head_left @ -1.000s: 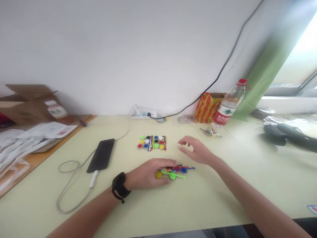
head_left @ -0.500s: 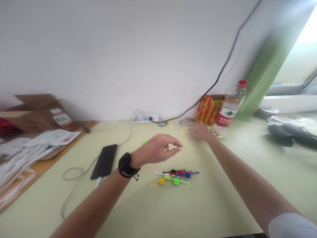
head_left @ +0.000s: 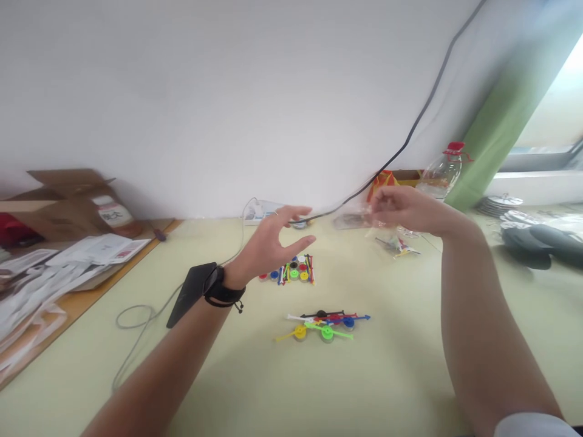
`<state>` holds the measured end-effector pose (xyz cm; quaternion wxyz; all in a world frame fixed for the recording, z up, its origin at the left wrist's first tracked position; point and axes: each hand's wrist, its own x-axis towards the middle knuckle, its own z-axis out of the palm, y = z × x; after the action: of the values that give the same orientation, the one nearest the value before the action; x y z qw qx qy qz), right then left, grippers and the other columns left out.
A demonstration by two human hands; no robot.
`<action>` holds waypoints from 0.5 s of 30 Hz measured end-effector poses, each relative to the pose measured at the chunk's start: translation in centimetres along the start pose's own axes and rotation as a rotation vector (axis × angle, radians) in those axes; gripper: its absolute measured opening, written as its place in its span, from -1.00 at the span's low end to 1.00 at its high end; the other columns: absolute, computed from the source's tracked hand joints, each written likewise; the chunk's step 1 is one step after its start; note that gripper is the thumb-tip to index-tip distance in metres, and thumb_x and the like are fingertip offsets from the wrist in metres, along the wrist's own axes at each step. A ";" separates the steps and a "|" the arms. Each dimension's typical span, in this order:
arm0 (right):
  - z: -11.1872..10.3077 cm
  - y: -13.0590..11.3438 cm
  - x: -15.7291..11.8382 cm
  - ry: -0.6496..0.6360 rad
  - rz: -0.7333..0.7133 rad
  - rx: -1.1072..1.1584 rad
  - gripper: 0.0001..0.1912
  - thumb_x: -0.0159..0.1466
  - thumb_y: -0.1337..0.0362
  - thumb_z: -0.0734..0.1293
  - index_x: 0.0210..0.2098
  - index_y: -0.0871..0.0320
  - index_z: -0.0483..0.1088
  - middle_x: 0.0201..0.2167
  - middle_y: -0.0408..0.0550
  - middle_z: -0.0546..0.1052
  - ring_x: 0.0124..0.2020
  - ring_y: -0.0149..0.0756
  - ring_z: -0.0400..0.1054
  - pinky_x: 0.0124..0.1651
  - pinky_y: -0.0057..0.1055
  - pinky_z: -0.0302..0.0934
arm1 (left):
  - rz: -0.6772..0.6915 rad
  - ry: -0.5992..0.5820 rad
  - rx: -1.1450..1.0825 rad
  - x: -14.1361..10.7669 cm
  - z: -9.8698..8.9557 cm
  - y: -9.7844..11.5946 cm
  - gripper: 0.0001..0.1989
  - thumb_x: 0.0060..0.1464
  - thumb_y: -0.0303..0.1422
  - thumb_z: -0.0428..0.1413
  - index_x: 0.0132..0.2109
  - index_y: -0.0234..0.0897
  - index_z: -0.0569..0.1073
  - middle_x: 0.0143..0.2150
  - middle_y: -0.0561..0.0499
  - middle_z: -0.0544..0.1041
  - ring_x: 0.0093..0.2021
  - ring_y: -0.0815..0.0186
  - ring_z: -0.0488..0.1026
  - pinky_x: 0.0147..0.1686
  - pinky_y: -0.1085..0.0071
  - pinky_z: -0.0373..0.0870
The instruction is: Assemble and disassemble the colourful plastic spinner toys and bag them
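Observation:
My left hand (head_left: 273,243), with a black band at the wrist, hovers with thumb and fingers spread and nothing between them. Beneath it lies a group of small coloured discs and sticks (head_left: 294,274). My right hand (head_left: 395,209) is raised in front of the bottle, its fingers curled on a clear, thin plastic piece that is blurred. Below that hand is a little packet of coloured pieces (head_left: 399,246). Nearer to me, coloured arrow spinners (head_left: 327,332) on round bases sit in a loose pile: yellow, green, blue, red, black and white.
A black phone (head_left: 189,294) with a cable lies at left, near papers (head_left: 98,252) and a cardboard box (head_left: 68,212). Along the wall are a power strip (head_left: 262,210) and a water bottle (head_left: 441,176). A dark handheld device (head_left: 542,243) is at right.
My right hand has lifted off the table by the bag and come right with the clear plastic. My left hand has moved left and up and opened wider, uncovering the discs and sticks.

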<state>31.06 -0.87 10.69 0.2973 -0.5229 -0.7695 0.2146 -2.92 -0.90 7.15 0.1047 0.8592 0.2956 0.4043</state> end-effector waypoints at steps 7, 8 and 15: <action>4.2 -5.8 0.3 -0.437 -0.194 0.181 -0.67 0.30 0.19 0.40 0.04 0.02 0.40 -0.18 -0.06 0.59 -0.16 -0.21 0.52 -0.18 -0.33 0.37 | -0.169 -0.372 -0.265 -0.4 1.0 -0.1 -0.67 0.20 -0.09 0.25 -0.05 -0.23 0.62 -0.20 -0.07 0.68 -0.24 0.25 0.59 -0.23 0.39 0.50; 4.6 -5.9 0.4 -0.431 -0.192 0.189 -0.64 0.30 0.21 0.40 0.08 0.01 0.39 -0.19 -0.07 0.59 -0.19 -0.23 0.52 -0.19 -0.33 0.37 | -0.201 -0.420 -0.311 -0.6 1.0 -0.2 -0.68 0.22 -0.08 0.23 -0.17 -0.27 0.63 -0.30 -0.06 0.67 -0.34 0.30 0.56 -0.33 0.43 0.47; 5.9 -5.0 1.2 -0.296 -0.225 0.288 -0.58 0.27 0.23 0.42 0.11 0.04 0.41 -0.24 -0.07 0.61 -0.21 -0.24 0.51 -0.20 -0.34 0.37 | -0.305 -0.470 -0.428 -1.0 1.3 -0.7 -0.66 0.19 -0.07 0.26 -0.25 -0.30 0.62 -0.34 -0.07 0.67 -0.42 0.34 0.53 -0.44 0.47 0.42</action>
<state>23.37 -1.67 9.87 0.2747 -0.3488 -0.8195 0.3623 -2.75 -0.89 5.41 0.4070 0.8333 0.2969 0.2278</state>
